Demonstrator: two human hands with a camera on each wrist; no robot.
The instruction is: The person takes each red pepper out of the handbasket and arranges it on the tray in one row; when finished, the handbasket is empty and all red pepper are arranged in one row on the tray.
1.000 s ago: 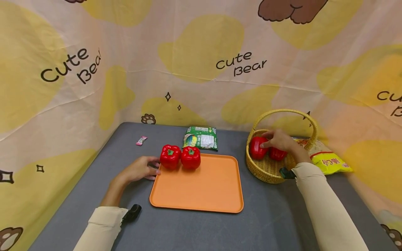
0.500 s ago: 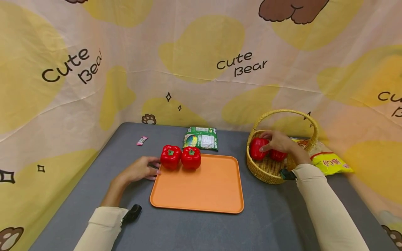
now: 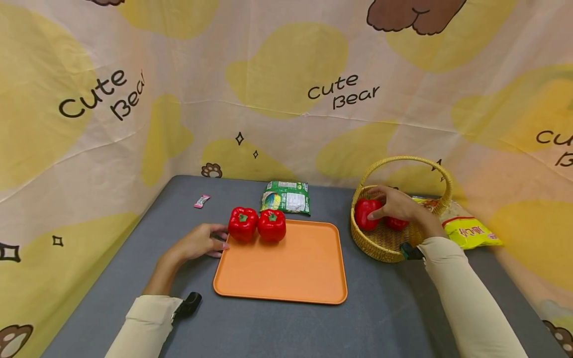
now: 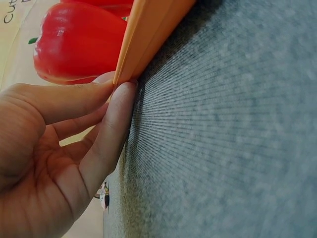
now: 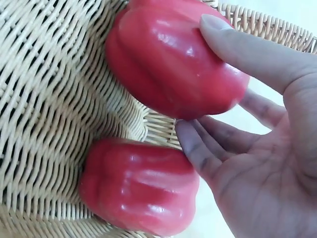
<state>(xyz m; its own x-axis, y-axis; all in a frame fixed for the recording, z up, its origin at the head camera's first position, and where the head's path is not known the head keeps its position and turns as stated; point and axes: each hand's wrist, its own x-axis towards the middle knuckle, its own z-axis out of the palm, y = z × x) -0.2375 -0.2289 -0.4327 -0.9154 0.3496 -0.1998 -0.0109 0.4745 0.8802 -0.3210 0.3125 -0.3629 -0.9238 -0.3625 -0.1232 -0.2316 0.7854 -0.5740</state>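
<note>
My left hand (image 3: 200, 242) pinches the left rim of the orange tray (image 3: 286, 271) between thumb and fingers, clearly seen in the left wrist view. Two red bell peppers (image 3: 243, 224) (image 3: 272, 225) with green stems sit side by side at the tray's far left corner. Inside the wicker basket (image 3: 380, 251) on the right, my right hand (image 3: 394, 205) holds another red bell pepper (image 5: 173, 59), thumb on one side and fingers on the other. A second bell pepper (image 5: 141, 186) lies beside it in the basket, partly covered by the hand in the head view.
The basket's tall handle (image 3: 405, 158) arches over my right hand. Behind the tray lies a green packet (image 3: 286, 197). A yellow packet (image 3: 472, 231) is right of the basket, and a small pink wrapped candy (image 3: 202, 201) lies far left. Patterned cloth walls (image 3: 268, 74) border the table.
In the basket, the bell pepper in my right hand has turned, its top now facing away and upward. The right hand has shifted slightly with it. The left hand and tray stay still.
</note>
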